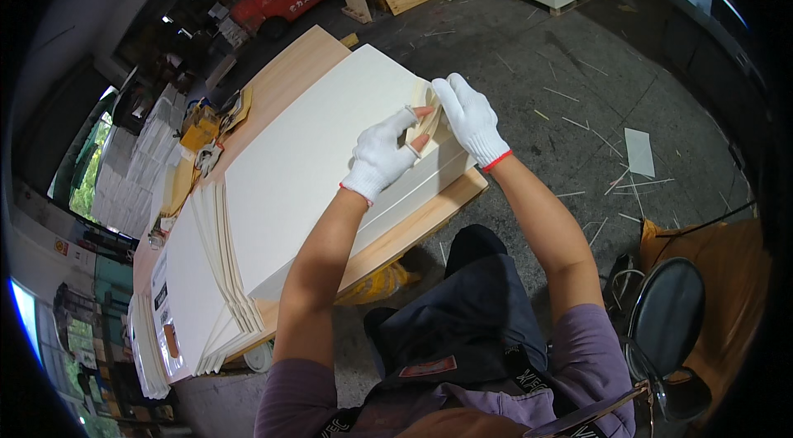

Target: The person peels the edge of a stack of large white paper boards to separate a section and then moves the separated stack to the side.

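A tall stack of large white sheets (310,153), paper or thin card, lies on a wooden table (427,215). At the stack's far right corner, my left hand (383,150), in a white knit glove with bare fingertips showing, has its thumb and a finger on the fanned sheet edges. My right hand (469,116), in a white glove with a red cuff, bends the same corner from its outer side. The lifted sheets curve between both hands. Left of the stack lie more white sheets in fanned, overlapping bundles (217,252).
A yellow box (200,128) and loose gloves (209,158) lie along the table's far side. Paper strips (601,142) and a white sheet (639,152) litter the floor. A black round-backed chair (669,314) stands at right. A red forklift (279,4) is farther back.
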A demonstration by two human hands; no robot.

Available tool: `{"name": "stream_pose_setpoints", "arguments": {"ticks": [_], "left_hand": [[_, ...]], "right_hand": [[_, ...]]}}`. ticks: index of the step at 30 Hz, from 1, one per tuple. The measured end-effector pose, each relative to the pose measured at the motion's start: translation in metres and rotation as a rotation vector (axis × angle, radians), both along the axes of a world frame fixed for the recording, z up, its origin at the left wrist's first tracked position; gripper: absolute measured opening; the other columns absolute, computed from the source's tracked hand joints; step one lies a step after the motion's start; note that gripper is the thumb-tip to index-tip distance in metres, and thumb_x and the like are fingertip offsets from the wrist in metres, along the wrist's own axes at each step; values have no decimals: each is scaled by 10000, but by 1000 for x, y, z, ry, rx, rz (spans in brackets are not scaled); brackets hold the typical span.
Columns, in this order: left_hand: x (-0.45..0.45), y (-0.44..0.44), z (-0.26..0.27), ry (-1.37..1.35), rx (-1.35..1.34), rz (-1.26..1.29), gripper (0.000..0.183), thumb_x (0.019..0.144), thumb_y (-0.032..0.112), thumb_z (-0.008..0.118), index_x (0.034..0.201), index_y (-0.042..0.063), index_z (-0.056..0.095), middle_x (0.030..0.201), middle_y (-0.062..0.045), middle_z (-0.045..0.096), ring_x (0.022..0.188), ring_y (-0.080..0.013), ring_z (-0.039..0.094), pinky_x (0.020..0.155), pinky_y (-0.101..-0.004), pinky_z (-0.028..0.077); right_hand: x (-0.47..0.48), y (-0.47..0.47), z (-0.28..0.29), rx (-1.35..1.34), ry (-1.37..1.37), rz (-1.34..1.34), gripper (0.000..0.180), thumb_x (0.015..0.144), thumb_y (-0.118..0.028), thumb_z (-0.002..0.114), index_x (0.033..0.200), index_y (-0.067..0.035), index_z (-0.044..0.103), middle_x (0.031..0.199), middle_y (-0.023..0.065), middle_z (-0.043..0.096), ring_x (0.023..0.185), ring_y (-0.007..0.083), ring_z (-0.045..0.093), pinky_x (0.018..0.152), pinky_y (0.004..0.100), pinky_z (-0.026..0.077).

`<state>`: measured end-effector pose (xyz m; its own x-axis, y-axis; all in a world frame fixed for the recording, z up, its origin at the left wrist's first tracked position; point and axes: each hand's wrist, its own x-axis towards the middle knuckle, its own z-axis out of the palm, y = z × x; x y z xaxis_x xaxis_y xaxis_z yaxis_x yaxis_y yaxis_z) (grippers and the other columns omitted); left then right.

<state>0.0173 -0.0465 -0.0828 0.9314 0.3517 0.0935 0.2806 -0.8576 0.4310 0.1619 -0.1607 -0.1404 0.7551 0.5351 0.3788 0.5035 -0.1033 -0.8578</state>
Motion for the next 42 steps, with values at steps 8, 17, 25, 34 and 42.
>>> {"name": "stream_pose_setpoints", "arguments": {"ticks": [8,17,25,34,42], "left_hand": [[-12,-5,-15,-267,250,-97,532,836,266,659,1365,284,603,1109,-140,727,948,-350,713,874,-398,578],[30,30,-19,-30,290,39,373,902,339,620,1263,246,633,1199,-70,713,1044,-314,690,887,-429,540],[15,30,-21,-94,111,-59,424,932,283,646,1333,145,634,1227,-137,706,1109,-294,681,968,-355,510],[6,18,-14,-99,-128,-55,478,881,265,750,1329,134,644,1128,-99,721,1006,-191,671,915,-317,519],[4,20,-27,-324,-173,-92,400,932,296,667,1325,221,649,1128,-137,724,1010,-306,697,915,-368,532]], "right_hand": [[18,-45,2,-352,-136,-92,603,951,-660,470,948,-77,620,867,206,693,857,396,683,757,478,506],[17,-38,12,-440,-595,21,555,912,-646,546,909,-103,661,822,138,687,777,343,683,677,460,525],[4,-10,17,-104,8,118,524,1011,-570,477,1017,-63,615,850,188,699,813,381,677,733,447,507],[0,-5,1,-47,88,29,495,1040,-511,401,1089,-64,609,924,239,690,926,443,658,832,484,486],[-2,-8,3,-47,84,49,498,1041,-511,395,1125,-69,609,917,235,696,930,450,661,825,497,489]]}}
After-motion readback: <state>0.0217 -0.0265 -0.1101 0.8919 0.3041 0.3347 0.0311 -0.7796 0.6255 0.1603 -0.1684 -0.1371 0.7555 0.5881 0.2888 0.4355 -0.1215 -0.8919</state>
